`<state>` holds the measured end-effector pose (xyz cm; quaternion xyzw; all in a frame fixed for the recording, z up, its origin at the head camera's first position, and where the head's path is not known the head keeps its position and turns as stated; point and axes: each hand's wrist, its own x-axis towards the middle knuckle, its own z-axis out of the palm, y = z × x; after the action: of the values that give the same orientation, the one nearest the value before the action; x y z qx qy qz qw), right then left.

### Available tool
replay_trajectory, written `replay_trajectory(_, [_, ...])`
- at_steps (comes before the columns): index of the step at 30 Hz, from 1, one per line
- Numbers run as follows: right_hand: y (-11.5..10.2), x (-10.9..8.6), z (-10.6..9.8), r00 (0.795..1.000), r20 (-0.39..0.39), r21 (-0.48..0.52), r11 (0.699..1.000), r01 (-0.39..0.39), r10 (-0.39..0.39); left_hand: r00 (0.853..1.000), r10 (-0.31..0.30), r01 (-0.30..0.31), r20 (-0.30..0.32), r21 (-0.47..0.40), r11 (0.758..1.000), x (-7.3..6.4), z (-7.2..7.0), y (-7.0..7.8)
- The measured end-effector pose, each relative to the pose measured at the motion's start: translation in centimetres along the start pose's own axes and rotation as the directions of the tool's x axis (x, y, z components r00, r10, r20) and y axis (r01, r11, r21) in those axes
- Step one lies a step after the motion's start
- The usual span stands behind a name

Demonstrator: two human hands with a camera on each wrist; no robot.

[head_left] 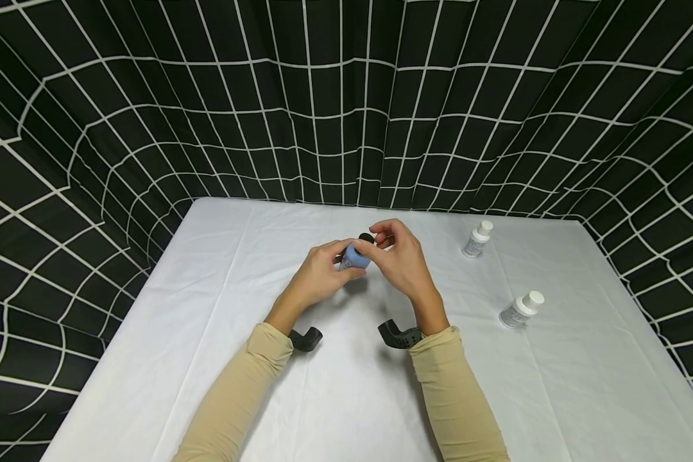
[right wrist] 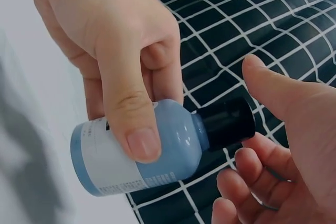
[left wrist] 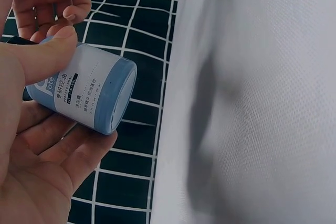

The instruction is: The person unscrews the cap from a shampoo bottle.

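My left hand [head_left: 317, 276] grips a small blue shampoo bottle [head_left: 355, 255] with a white label, holding it tilted above the table. In the right wrist view, the left thumb presses across the label of the bottle [right wrist: 181, 140], with the fingers behind it. The black cap [right wrist: 228, 123] is on the bottle's neck and points toward my right hand [right wrist: 307, 140]. That hand's thumb stands off from the cap, and its loosely bent fingers lie just beside and below it. Whether a fingertip touches the cap, I cannot tell. The left wrist view shows the bottle's base [left wrist: 123, 98] facing away from the palm.
Two white bottles with white caps stand to the right on the table, one farther back [head_left: 477, 239] and one nearer [head_left: 521, 309]. A white cloth [head_left: 335, 398] covers the table. Black curtain with a white grid [head_left: 335, 135] encloses the back and sides.
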<state>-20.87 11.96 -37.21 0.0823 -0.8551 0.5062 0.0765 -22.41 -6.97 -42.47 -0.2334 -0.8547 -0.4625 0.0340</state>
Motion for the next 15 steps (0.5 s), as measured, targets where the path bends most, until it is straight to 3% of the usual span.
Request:
replay_trajectory(9, [0.0, 0.02, 0.28, 0.999, 0.004, -0.044, 0.998, 0.054, -0.054, 1.0, 0.0, 0.0, 0.009, -0.003, 1.0, -0.06, 0.05, 0.12])
replay_trajectory(15, [-0.19, 0.02, 0.17, 0.993, 0.056, -0.025, 0.994, 0.104, -0.103, 1.0, -0.025, 0.025, 0.007, 0.014, 1.0, -0.03, -0.14, 0.15])
